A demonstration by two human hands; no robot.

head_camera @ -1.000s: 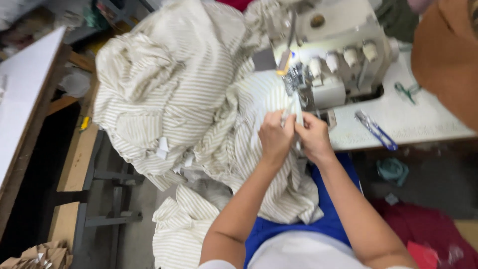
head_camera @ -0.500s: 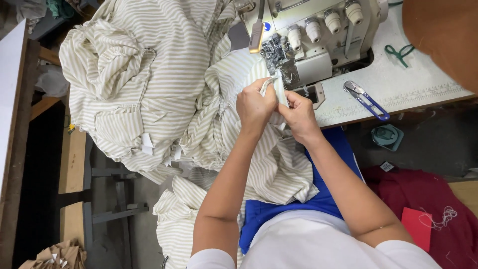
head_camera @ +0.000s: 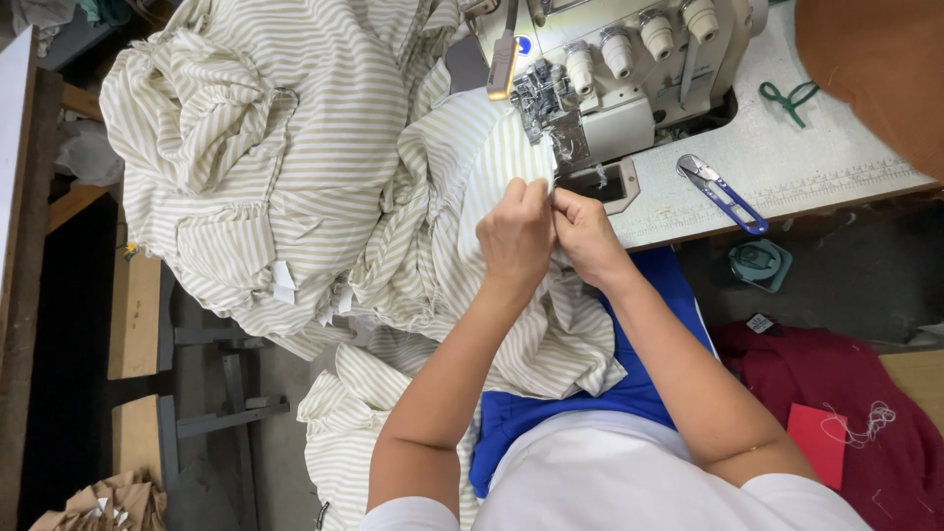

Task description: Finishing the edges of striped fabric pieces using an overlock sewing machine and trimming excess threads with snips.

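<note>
Just in front of the sewing machine (head_camera: pixel 610 69), the striped fabric (head_camera: pixel 295 177) is pinched by both hands at once. The left hand (head_camera: pixel 516 241) is closed, fingers curled over a fold of the beige-and-white cloth, and the right hand (head_camera: pixel 582 236) is closed beside it, touching it, the same edge gripped between thumb and fingertips. The gripped edge is held just below the presser foot (head_camera: pixel 565 147), lit by a small lamp (head_camera: pixel 501 64). The rest of the fabric is heaped across the left of the bench (head_camera: pixel 787 167) and spills over the lap and down toward the floor. Small white rectangular labels (head_camera: pixel 283 281) are seen sewn at the lower edge of the heap, hanging over the side. On the bench to the right, blue-handled thread snips (head_camera: pixel 723 192) are laid flat, well apart from the hands. A flat red rectangular piece (head_camera: pixel 816 433) is seen on dark red cloth (head_camera: pixel 836 374) at lower right.
</note>
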